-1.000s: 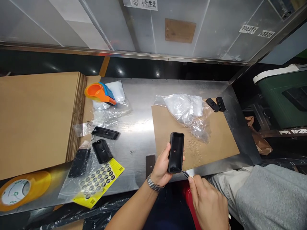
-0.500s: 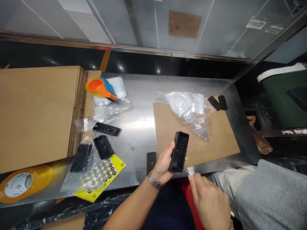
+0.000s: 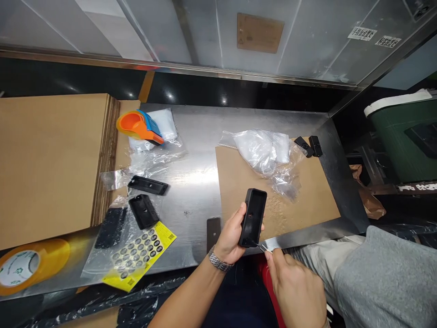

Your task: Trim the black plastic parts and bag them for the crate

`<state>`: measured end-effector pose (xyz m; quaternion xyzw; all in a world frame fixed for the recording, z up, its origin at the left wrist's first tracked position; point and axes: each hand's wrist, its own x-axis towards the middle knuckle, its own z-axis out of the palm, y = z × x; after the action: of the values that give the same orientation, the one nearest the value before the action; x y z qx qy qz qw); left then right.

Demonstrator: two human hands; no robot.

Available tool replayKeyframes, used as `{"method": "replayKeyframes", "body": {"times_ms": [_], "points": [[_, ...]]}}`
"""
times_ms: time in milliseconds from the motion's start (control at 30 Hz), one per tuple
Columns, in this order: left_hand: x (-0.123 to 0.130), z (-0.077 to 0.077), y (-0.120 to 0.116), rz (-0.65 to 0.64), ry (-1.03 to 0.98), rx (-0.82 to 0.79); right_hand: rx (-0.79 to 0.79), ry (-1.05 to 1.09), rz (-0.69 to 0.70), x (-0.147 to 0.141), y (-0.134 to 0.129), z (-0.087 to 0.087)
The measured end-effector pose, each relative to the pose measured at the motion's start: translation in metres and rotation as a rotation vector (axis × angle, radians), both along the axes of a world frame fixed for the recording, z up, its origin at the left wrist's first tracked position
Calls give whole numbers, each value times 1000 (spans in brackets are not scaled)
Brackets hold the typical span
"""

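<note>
A black hollow tray-like part [image 3: 253, 217] is held by my left hand [image 3: 231, 237], its open side facing up. My right hand [image 3: 297, 282] is closed on a thin metal tool [image 3: 262, 248], whose tip touches the lower end of the black part. Just left of my left hand lies a flat dark plate [image 3: 213, 230]. Beyond the held part, a clear plastic bag [image 3: 261, 150] rests on a cardboard sheet [image 3: 307, 196]. Two more black parts, one long [image 3: 148, 185] and one wider [image 3: 143, 211], lie on the left by a yellow sticker sheet [image 3: 164, 237].
Stacked cardboard [image 3: 51, 159] covers the left side, with a tape roll [image 3: 25, 269] in front. An orange and blue tape dispenser [image 3: 139, 126] sits behind. Two small black parts [image 3: 316, 146] lie at the back right. A person's grey garment [image 3: 385, 278] is at the right.
The view has shifted slightly. The held black part stays in my left hand, and the tool's tip now reaches a little further over its lower end.
</note>
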<state>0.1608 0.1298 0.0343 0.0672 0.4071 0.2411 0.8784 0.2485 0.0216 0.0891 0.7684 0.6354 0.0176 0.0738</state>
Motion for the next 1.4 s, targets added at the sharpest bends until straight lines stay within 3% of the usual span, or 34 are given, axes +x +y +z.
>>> {"method": "replayKeyframes", "body": {"times_ms": [200,467,900,1400], "points": [[1,1,-1,34,-4,18,0,35,-18,-1,0,-3],[-1,2,1,165,-137,27,112,298,-34,5,-13,-14],[-3,4,-1,169,-123,67,132,146,21,-1,-17,-17],[-8,7,-1,204,-21,73,117,128,30,-7,-15,-16]]}}
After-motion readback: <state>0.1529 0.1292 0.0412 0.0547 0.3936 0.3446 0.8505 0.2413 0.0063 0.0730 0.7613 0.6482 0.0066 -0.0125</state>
